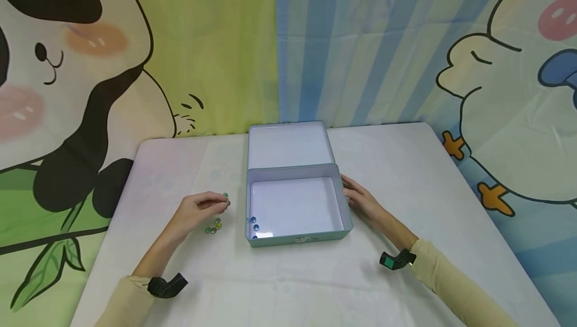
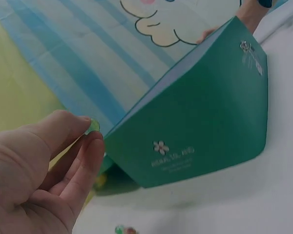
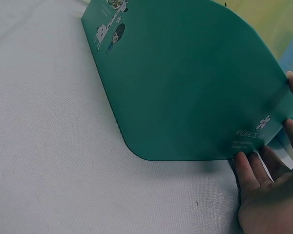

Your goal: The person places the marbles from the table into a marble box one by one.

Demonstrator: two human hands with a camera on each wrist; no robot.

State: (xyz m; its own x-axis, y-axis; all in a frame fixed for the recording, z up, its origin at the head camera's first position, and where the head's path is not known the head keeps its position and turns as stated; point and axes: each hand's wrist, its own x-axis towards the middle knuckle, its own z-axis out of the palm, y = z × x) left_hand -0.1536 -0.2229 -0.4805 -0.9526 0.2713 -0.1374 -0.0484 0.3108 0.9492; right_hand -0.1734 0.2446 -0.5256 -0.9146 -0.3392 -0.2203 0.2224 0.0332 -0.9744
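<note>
Nearest to the camera, at the bottom of the head view, shows two cream sleeves (image 1: 455, 279), with a black wrist device (image 1: 168, 287) on each. Pinches with the left hand (image 1: 198, 208) two small green marbles (image 1: 226, 195), in a narrow grip at the fingertips, above the white table (image 1: 270, 287) and apart from the left wall of the green box (image 1: 275, 242). With the right hand (image 1: 366, 207), touches the outer right wall of this box, with the fingers rather spread; how firmly, cannot tell. Inside the open box, near its left wall, shows three blue marbles (image 1: 256, 227); at its far side, shows the lid (image 1: 288, 146), turned back. On the table, between left forearm (image 1: 160, 247) and box, shows a small group of loose green and yellowish marbles (image 1: 214, 231). Behind, shows cloth (image 1: 360, 41) printed with cartoon animals.
</note>
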